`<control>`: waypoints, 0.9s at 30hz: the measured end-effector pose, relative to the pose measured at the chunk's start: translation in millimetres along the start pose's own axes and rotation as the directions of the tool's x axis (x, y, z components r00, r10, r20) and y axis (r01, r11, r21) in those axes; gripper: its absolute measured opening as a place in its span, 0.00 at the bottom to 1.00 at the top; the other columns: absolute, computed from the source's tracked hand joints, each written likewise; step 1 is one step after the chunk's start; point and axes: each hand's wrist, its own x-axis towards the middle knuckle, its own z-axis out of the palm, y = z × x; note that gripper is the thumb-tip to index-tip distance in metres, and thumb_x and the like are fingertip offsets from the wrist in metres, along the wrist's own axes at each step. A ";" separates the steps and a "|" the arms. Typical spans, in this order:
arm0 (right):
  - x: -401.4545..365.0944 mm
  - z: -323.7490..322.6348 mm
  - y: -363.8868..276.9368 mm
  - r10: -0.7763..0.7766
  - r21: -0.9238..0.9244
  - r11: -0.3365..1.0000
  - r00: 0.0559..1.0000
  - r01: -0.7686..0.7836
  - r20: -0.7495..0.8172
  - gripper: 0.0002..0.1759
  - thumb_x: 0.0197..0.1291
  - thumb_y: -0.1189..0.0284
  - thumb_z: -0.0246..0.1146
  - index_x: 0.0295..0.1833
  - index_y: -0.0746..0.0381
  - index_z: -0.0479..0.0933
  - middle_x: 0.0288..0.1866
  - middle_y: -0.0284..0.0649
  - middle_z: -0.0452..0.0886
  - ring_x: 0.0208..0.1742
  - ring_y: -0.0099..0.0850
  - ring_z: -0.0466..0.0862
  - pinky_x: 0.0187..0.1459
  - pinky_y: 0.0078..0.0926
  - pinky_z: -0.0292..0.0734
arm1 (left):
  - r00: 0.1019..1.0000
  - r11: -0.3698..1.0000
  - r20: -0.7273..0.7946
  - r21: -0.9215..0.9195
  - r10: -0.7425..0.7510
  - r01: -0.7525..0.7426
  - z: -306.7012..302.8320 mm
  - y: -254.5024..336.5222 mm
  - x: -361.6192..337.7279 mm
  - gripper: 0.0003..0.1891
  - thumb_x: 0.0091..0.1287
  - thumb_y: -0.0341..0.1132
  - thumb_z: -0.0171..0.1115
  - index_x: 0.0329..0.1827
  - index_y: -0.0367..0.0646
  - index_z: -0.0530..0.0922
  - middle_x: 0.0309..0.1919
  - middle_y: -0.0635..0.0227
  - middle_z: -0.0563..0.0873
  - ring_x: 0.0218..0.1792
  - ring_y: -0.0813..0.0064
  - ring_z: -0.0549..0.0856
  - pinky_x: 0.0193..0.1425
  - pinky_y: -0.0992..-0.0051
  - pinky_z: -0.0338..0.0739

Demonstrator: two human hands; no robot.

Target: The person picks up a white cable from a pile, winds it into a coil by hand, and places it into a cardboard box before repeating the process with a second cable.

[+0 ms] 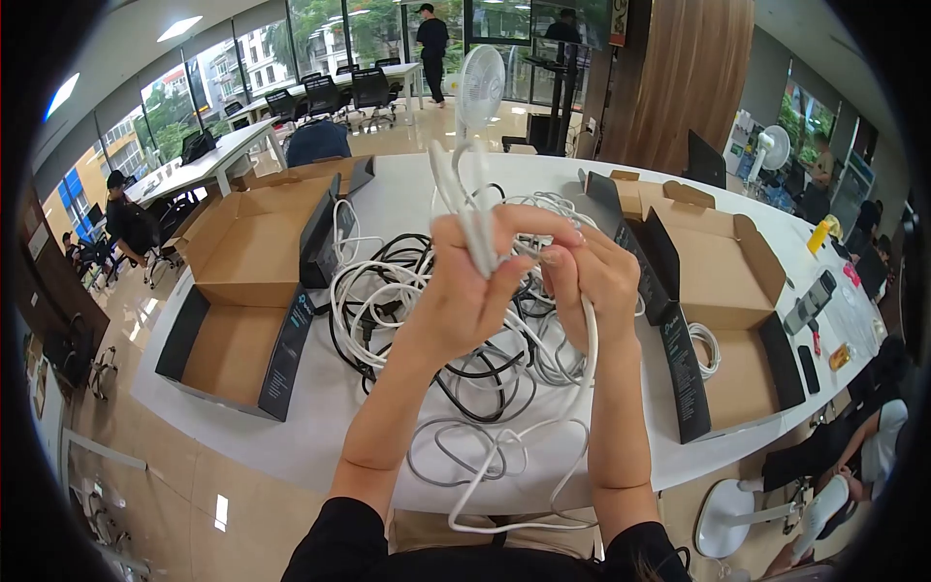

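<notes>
Above the middle of the table, my left hand is closed around gathered loops of a white cable, which are blurred at the top. Close beside it, my right hand pinches the same cable, its fingertips near those of my left hand. From my right hand the cable hangs down and trails across the front of the table. Below and behind both hands lies a tangled pile of black, white and grey cables. My fingers partly cover the pile.
An open cardboard box stands on the left of the white table. Another open box on the right holds a coiled white cable. A yellow bottle and small items lie farther right. Several people are around the room.
</notes>
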 end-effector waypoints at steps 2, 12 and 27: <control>0.4 -2.1 -1.7 0.036 0.099 0.994 0.999 -0.036 0.004 0.12 0.56 0.71 0.60 0.23 0.65 0.74 0.18 0.40 0.75 0.18 0.35 0.75 0.19 0.28 0.69 | 0.992 0.990 -0.125 -0.139 0.003 -0.020 21.7 -7.4 -2.0 0.11 0.70 0.34 0.45 0.42 0.32 0.61 0.42 0.56 0.79 0.35 0.73 0.79 0.41 0.78 0.72; 7.7 -34.5 -18.3 0.165 -0.062 0.986 0.922 -0.153 0.349 0.27 0.41 0.47 0.68 0.31 0.61 0.76 0.09 0.32 0.66 0.10 0.22 0.66 0.14 0.19 0.58 | 0.989 0.866 -0.130 0.483 -0.077 0.131 16.2 -15.0 -17.6 0.14 0.61 0.35 0.58 0.44 0.34 0.68 0.18 0.62 0.77 0.19 0.61 0.78 0.21 0.68 0.70; 4.7 -25.9 -15.7 0.097 0.557 0.565 0.719 -0.609 0.688 0.23 0.54 0.85 0.48 0.57 0.63 0.71 0.46 0.40 0.81 0.40 0.23 0.80 0.34 0.19 0.76 | 0.941 0.659 -0.332 0.694 -0.065 0.290 -39.8 -36.9 -21.0 0.08 0.66 0.35 0.52 0.42 0.41 0.67 0.19 0.59 0.79 0.19 0.60 0.80 0.20 0.66 0.69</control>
